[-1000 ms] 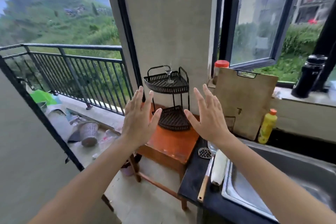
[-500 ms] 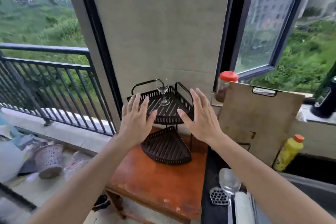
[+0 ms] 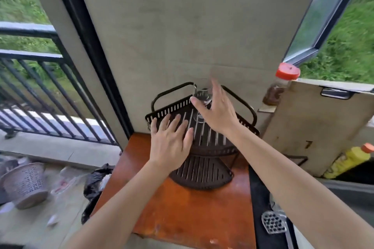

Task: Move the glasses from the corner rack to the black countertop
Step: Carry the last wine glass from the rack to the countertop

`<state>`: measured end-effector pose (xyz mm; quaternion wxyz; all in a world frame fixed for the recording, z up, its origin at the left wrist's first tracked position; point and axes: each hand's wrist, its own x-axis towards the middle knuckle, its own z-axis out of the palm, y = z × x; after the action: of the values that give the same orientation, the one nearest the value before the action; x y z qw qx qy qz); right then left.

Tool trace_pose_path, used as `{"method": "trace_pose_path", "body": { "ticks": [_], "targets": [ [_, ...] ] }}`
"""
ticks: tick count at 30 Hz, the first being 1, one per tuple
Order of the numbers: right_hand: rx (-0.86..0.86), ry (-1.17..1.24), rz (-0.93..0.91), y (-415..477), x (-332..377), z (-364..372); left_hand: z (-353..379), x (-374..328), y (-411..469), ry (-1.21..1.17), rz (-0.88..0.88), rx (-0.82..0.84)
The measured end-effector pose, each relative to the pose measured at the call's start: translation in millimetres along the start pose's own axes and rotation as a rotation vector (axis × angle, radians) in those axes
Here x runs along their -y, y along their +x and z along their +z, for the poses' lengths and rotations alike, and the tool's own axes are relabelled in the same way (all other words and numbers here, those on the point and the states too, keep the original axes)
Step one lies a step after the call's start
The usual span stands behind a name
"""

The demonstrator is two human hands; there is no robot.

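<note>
Glass (image 3: 202,96) on corner rack (image 3: 174,109) top shelf, right hand (image 3: 217,110) closing around it

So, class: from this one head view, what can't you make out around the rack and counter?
- Glass: bowl partly behind right hand; whether the grip has closed is unclear.
- Fingertips: motion-blurred.
- Corner rack: front left hidden by left hand.
- Black countertop: crossed by the right forearm, cut by bottom edge.

Right hand (image 3: 217,110) apparently wrapping glass (image 3: 202,97) on corner rack (image 3: 206,137).
</note>
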<state>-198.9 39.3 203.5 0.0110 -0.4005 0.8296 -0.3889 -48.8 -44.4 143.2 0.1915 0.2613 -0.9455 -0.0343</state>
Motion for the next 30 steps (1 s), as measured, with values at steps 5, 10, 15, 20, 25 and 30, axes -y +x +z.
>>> {"method": "trace_pose_path", "body": {
  "ticks": [5,10,15,20,25,30],
  "targets": [
    [-0.09,0.096,-0.018,-2.4,-10.9,13.2,8.6,7.8,2.9,0.016,0.083,-0.106],
    [-0.152,0.154,-0.03,-9.8,-12.8,5.2,11.9,9.5,7.4,-0.004,0.099,-0.148],
    [-0.323,0.252,-0.074,-33.0,-7.3,-22.8,2.9,8.5,3.0,-0.009,0.063,-0.034],
    [-0.464,0.276,-0.163,-85.4,-9.5,-95.4,-28.0,-34.2,-3.0,-0.102,0.121,-0.105],
    [-0.648,0.162,-0.089,-194.8,-52.3,-196.2,-56.4,-159.1,-23.2,-0.2,0.32,-0.141],
    [-0.855,0.017,0.095,-382.9,-102.8,-309.3,-58.2,-338.4,-101.6,-0.29,0.569,-0.089]
  ]
}}
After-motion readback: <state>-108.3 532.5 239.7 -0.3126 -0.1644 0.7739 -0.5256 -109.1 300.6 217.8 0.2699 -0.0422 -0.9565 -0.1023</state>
